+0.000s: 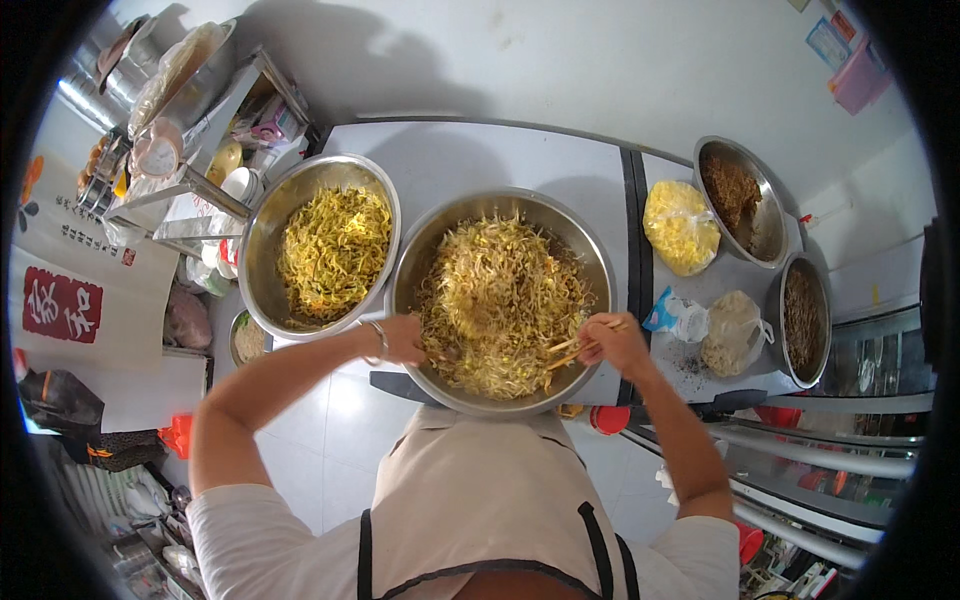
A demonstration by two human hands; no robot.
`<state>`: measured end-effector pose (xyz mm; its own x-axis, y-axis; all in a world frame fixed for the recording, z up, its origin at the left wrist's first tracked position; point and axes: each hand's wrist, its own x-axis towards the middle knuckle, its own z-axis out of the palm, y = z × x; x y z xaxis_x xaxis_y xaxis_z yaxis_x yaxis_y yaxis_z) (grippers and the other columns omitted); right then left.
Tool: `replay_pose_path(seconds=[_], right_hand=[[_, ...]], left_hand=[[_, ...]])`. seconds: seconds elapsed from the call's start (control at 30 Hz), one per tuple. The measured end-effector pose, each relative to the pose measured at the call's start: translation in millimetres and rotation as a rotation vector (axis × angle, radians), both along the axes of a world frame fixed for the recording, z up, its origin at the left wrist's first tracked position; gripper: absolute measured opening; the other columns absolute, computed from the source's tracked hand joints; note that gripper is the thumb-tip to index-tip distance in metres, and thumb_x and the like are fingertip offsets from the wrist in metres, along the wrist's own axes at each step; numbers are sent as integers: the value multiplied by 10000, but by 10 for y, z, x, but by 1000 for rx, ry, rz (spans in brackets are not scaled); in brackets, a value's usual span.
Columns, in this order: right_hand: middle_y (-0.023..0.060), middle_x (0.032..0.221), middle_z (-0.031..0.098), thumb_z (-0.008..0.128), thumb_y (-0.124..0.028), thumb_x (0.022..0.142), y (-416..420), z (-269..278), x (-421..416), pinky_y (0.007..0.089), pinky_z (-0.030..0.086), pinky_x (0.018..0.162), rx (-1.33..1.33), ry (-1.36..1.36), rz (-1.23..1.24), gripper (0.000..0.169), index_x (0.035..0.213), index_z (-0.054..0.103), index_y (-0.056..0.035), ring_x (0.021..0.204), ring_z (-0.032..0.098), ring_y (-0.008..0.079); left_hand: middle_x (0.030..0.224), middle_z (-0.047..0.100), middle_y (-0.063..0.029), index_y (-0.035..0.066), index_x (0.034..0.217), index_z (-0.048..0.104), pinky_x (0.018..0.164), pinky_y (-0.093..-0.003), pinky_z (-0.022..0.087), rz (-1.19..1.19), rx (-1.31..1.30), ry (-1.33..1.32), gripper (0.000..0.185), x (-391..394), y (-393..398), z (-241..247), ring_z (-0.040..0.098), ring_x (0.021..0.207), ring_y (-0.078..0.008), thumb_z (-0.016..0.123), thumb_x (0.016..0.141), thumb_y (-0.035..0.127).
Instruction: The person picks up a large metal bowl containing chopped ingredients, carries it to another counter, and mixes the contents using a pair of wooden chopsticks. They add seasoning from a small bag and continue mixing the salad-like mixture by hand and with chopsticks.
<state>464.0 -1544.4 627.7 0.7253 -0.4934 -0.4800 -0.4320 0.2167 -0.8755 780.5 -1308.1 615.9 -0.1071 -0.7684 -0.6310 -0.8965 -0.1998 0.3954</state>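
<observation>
Before me stands a large steel bowl (598, 262), heaped with bean sprouts (495, 292) mixed with darker and orange shreds. My right hand (613, 346) grips wooden chopsticks (564, 356) at the bowl's right side, their lower ends among the sprouts. At the left rim is my left hand (401, 339), with a bracelet (379, 341) on its wrist. Its fingers reach over the rim beside the sprouts; whether they hold anything is hidden. Left of this bowl, close beside it, is a second steel bowl (259, 247) with a yellow-green shredded mix (336, 251).
On the table (465, 150), to the right, are a bag of yellow food (681, 229), a bag of pale food (733, 337) and a torn blue-white packet (679, 316). Two steel bowls (772, 225) of brown food stand farther right. A metal-framed shelf (214, 196) overhangs the left side.
</observation>
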Motion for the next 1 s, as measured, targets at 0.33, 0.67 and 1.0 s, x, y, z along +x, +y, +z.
replay_pose_path(seconds=[0.33, 0.67, 1.0], right_hand=[[95, 778, 667, 512, -136, 936, -90, 637, 320, 253, 549, 561, -357, -147, 57, 232, 887, 670, 28, 634, 668, 152], [130, 875, 671, 504, -154, 980, 215, -103, 325, 288, 580, 642, -18, -465, -115, 239, 1003, 640, 41, 703, 675, 174], [84, 903, 692, 550, -158, 961, -339, 453, 695, 262, 552, 645, -412, -434, 104, 212, 1018, 674, 4, 766, 677, 139]], left_hand=[[601, 640, -114, 74, 782, 748, 536, -406, 479, 300, -43, 82, 249, 88, -106, 598, 602, 538, -235, 596, 819, 268], [680, 650, -195, 40, 765, 718, 645, -439, 517, 298, -365, 54, 296, -163, 185, -358, 645, 658, -325, 580, 806, 299], [709, 661, -142, 70, 800, 702, 624, -452, 518, 261, -291, -499, 254, -168, 1, 1185, 665, 667, -317, 547, 875, 257]])
